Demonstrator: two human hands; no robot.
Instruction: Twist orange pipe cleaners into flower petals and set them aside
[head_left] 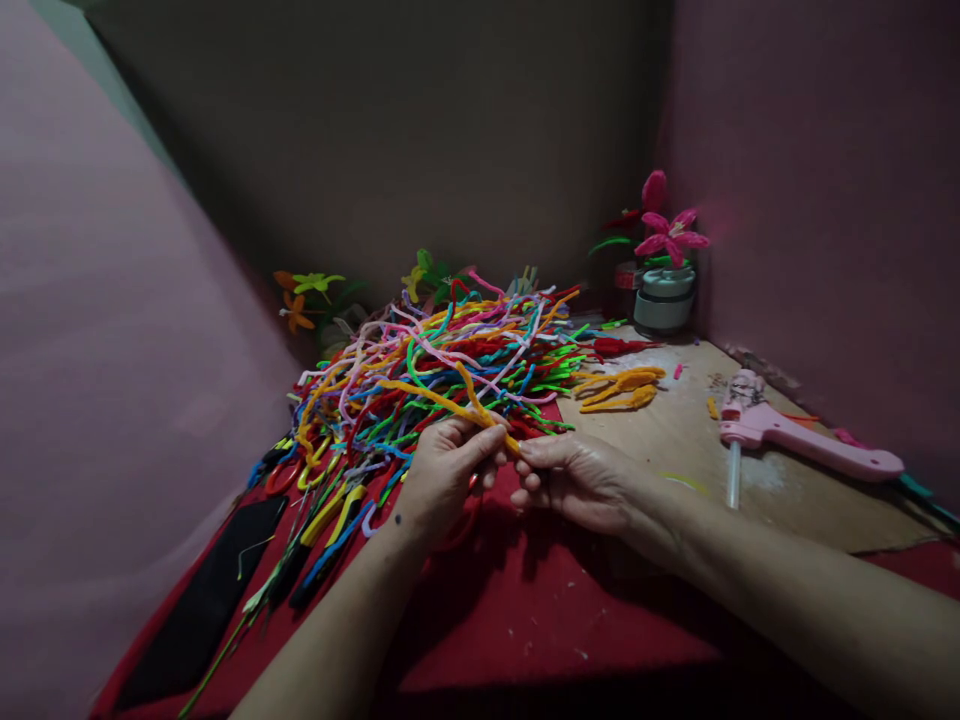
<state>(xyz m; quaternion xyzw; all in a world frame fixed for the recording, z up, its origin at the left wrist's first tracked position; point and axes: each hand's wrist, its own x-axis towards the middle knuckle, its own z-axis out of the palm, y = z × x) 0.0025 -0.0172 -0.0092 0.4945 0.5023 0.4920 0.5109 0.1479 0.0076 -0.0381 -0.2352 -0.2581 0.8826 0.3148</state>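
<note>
An orange pipe cleaner (474, 403) is pinched between my two hands over the red cloth. My left hand (452, 470) grips it between thumb and fingers, and its two loose ends stick out up and to the left. Close beside it, my right hand (574, 480) pinches the lower end with thumb and forefinger. Just behind the hands spreads a large heap of many-coloured pipe cleaners (442, 340). Several orange looped petals (624, 388) lie on the board to the right of the heap.
A pink glue gun (810, 442) rests on the brown board (675, 440) at right. Behind it, a grey pot (664, 298) holds a pink flower (673, 236). Yellow-handled pliers (334, 512) and a black flat object (206, 600) lie at left on the red cloth (555, 630).
</note>
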